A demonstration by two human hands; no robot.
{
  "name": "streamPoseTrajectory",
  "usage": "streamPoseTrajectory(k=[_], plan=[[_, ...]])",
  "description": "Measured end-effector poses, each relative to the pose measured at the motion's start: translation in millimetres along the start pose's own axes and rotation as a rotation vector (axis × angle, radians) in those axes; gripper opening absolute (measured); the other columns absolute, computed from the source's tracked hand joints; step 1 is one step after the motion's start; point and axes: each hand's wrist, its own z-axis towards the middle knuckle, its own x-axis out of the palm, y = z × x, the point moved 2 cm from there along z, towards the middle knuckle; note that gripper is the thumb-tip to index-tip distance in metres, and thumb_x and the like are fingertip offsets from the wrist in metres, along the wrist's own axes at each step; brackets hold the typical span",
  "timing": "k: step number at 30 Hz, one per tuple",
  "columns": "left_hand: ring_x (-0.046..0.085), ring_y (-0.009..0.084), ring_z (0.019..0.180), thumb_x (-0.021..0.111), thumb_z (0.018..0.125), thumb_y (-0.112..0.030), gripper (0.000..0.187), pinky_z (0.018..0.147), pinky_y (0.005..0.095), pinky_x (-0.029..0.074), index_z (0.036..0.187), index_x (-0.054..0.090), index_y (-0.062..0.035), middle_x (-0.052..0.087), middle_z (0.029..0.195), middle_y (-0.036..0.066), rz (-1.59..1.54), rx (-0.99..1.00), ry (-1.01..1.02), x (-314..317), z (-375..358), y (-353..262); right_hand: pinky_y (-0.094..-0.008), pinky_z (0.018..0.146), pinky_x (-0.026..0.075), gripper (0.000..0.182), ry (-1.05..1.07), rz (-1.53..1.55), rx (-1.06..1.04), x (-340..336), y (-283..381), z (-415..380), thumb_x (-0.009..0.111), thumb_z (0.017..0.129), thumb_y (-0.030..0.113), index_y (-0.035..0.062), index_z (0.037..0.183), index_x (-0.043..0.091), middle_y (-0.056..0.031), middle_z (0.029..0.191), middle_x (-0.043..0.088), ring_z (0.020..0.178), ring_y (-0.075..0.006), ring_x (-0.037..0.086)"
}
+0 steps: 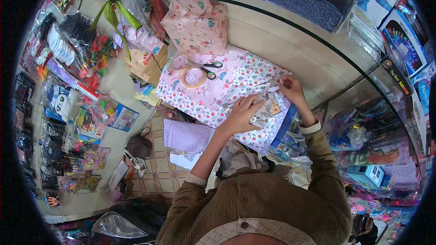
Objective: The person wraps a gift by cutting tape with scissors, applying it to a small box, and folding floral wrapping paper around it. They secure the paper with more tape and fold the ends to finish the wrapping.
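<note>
While pressing flat on the box (pixel 268 113), left hand (pixel 243 113) spread open; right hand (pixel 292 88) pinched on paper (pixel 213 90) edge, scissors (pixel 210 69) and tape (pixel 194 77) nearby

"The Best" on black box (pixel 398 80) (partly legible)

I am seeing two tape rolls (pixel 194 77) and one pair of scissors (pixel 210 69) lying beyond my left hand (pixel 242 113).
</note>
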Motion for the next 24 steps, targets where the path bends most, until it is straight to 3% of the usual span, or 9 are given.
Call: streamPoseTrajectory(k=[4, 7, 10, 11, 14, 16, 20, 22, 24], plan=[[0.044, 0.0367, 0.125, 0.076, 0.071, -0.036, 0.071, 0.105, 0.046, 0.033, 0.132, 0.05, -0.0102, 0.044, 0.137, 0.018, -0.096, 0.004, -0.049, -1, 4, 6, -0.0247, 0.075, 0.052, 0.02, 0.264, 0.287, 0.174, -6, 5, 7, 0.064, 0.083, 0.006, 0.0027, 0.102, 0.062, -0.0062, 0.101, 0.066, 0.084, -0.0154, 0.064], [0.051, 0.033, 0.119, 0.074, 0.073, -0.026, 0.064, 0.102, 0.0406, 0.038, 0.131, 0.051, -0.0073, 0.054, 0.128, 0.018, -0.244, -0.02, 0.001, -16, 10, 14, -0.0242, 0.079, 0.051, 0.023, 0.346, 0.647, 0.259, -8, 22, 9, 0.063, 0.087, 0.009, 0.0037, 0.109, 0.058, -0.007, 0.107, 0.065, 0.093, -0.0148, 0.064], [0.056, 0.0311, 0.114, 0.069, 0.081, -0.021, 0.053, 0.099, 0.037, 0.041, 0.128, 0.051, -0.0031, 0.058, 0.122, 0.019, -0.362, -0.073, -0.086, -31, 18, 22, -0.0242, 0.081, 0.051, 0.026, 0.293, 0.663, 0.285, -9, 22, 14, 0.062, 0.09, 0.012, 0.0046, 0.115, 0.056, -0.0065, 0.111, 0.063, 0.1, -0.0154, 0.062], [0.057, 0.0318, 0.111, 0.066, 0.085, -0.018, 0.046, 0.095, 0.0367, 0.044, 0.124, 0.052, -0.0001, 0.059, 0.118, 0.019, -0.313, -0.181, -0.151, -32, 19, 21, -0.0243, 0.082, 0.05, 0.027, 0.293, 0.659, 0.292, -9, 22, 15, 0.062, 0.09, 0.012, 0.0049, 0.115, 0.056, -0.0064, 0.112, 0.063, 0.101, -0.0151, 0.062], [0.057, 0.033, 0.11, 0.066, 0.084, -0.016, 0.044, 0.093, 0.0377, 0.044, 0.122, 0.052, 0.001, 0.06, 0.115, 0.019, -0.145, -0.229, -0.386, -39, 24, 24, -0.0252, 0.088, 0.048, 0.032, 0.299, 0.658, 0.312, -8, 21, 19, 0.063, 0.09, 0.013, 0.005, 0.12, 0.055, -0.0068, 0.114, 0.061, 0.106, -0.0154, 0.059], [0.055, 0.0372, 0.106, 0.066, 0.082, -0.017, 0.05, 0.09, 0.0409, 0.043, 0.126, 0.048, -0.0016, 0.056, 0.114, 0.02, -0.119, -0.118, -0.533, -36, 28, 27, -0.0268, 0.093, 0.046, 0.038, 0.307, 0.669, 0.324, -6, 21, 22, 0.062, 0.09, 0.013, 0.0037, 0.126, 0.052, -0.008, 0.115, 0.06, 0.11, -0.0168, 0.056], [0.045, 0.0367, 0.117, 0.067, 0.081, -0.015, 0.055, 0.099, 0.0443, 0.035, 0.129, 0.044, -0.0034, 0.047, 0.126, 0.019, -0.018, -0.134, -0.626, -32, 32, 25, -0.0297, 0.101, 0.04, 0.046, 0.298, 0.331, -0.116, -6, 19, 17, 0.057, 0.093, 0.014, 0.0014, 0.136, 0.045, -0.012, 0.126, 0.054, 0.121, -0.0202, 0.048], [0.042, 0.0368, 0.119, 0.067, 0.08, -0.015, 0.055, 0.101, 0.0455, 0.032, 0.129, 0.045, -0.0043, 0.043, 0.129, 0.018, 0.087, -0.147, -0.678, -29, 31, 20, -0.0311, 0.104, 0.037, 0.046, 0.245, 0.151, -0.274, -2, 63, 2, 0.052, 0.095, 0.013, -0.0005, 0.138, 0.043, -0.0134, 0.132, 0.05, 0.126, -0.0221, 0.045], [0.042, 0.0376, 0.119, 0.067, 0.08, -0.015, 0.053, 0.101, 0.0454, 0.03, 0.128, 0.047, -0.0048, 0.042, 0.13, 0.018, 0.21, -0.149, -0.712, -25, 29, 17, -0.032, 0.106, 0.035, 0.044, 0.282, 0.376, -0.185, 2, 56, 8, 0.049, 0.096, 0.014, -0.0012, 0.137, 0.043, -0.014, 0.135, 0.047, 0.128, -0.0226, 0.043]])
